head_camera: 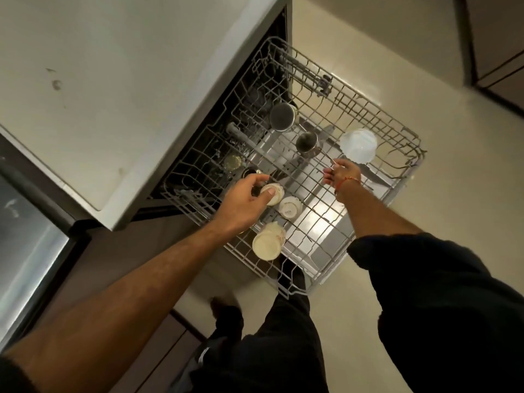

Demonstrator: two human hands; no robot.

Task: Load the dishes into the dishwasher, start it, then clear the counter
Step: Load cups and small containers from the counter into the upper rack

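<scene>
rack [368,114] of upturned cups [289,207], maybe bowls

Dim, yellowish indoor light. Glare pools on the dishwasher door [326,214] beneath the rack [368,109]. Both hands [246,199] are slightly motion-blurred. Wide-angle distortion bends the edges; corners fall dark.

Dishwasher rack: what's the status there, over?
Left hand grips small cream cup. Right hand pinches thin metal utensil. Grey wire rack pulled out, part loaded. Nothing blocking.
</scene>
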